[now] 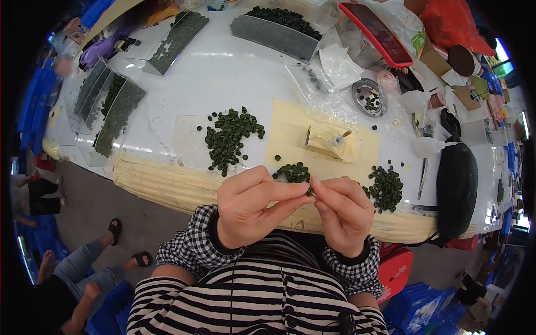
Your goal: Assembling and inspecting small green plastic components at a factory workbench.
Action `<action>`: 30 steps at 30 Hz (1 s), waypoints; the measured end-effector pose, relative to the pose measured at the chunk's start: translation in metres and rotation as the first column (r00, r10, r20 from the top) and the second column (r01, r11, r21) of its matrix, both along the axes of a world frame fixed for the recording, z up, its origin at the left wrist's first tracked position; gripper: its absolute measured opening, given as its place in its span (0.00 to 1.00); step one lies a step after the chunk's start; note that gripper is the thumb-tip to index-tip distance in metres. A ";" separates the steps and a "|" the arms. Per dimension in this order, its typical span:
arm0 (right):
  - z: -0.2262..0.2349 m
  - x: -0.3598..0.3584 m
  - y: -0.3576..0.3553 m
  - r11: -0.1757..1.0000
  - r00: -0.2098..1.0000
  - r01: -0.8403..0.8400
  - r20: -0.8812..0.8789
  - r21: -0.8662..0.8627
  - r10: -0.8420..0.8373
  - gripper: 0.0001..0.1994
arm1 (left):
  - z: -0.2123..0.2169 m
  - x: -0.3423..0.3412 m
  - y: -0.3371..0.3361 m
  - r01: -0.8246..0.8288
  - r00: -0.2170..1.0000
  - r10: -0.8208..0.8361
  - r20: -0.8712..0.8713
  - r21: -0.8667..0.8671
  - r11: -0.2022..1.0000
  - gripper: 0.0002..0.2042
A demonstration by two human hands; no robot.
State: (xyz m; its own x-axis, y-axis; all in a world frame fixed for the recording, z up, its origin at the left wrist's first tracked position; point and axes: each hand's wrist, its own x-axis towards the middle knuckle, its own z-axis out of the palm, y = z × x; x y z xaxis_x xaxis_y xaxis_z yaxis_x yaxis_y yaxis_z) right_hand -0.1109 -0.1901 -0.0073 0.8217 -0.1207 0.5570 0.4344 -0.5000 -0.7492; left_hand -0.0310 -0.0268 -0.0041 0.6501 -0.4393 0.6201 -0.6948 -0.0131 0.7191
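Close to the table's front edge, my left hand and my right hand meet fingertip to fingertip. Both pinch one small dark green round piece, mostly covered by the fingers. Just beyond the fingertips lies a small heap of similar dark green pieces. A larger heap spreads beyond my left hand, and another heap lies to the right of my right hand. Behind the small heap, a pale yellow block with a white-tipped, brownish stick-like part rests on a yellow sheet.
Clear trays of dark green pieces stand at the far left, back left and back middle. A red-cased phone stands at the back right. Right of the heaps lie tweezers and a black pouch. Someone sits at lower left.
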 end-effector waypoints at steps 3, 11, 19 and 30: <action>0.000 0.000 0.000 1.000 1.000 0.000 -0.009 -0.003 0.000 0.20 | -0.001 -0.001 0.001 -0.007 1.000 0.007 -0.001 0.005 1.000 0.14; 0.001 0.000 0.000 1.000 1.000 -0.014 -0.014 0.004 0.014 0.20 | -0.003 -0.002 -0.001 -0.021 0.999 0.021 0.025 -0.011 1.000 0.14; 0.001 0.000 0.000 1.000 1.000 -0.014 -0.018 0.002 0.014 0.19 | -0.004 -0.003 -0.001 -0.034 0.999 0.034 0.023 -0.005 0.999 0.14; -0.003 0.000 0.000 0.999 0.999 0.013 0.053 -0.046 -0.010 0.19 | 0.002 0.001 -0.001 0.038 0.987 -0.035 -0.155 0.021 0.999 0.16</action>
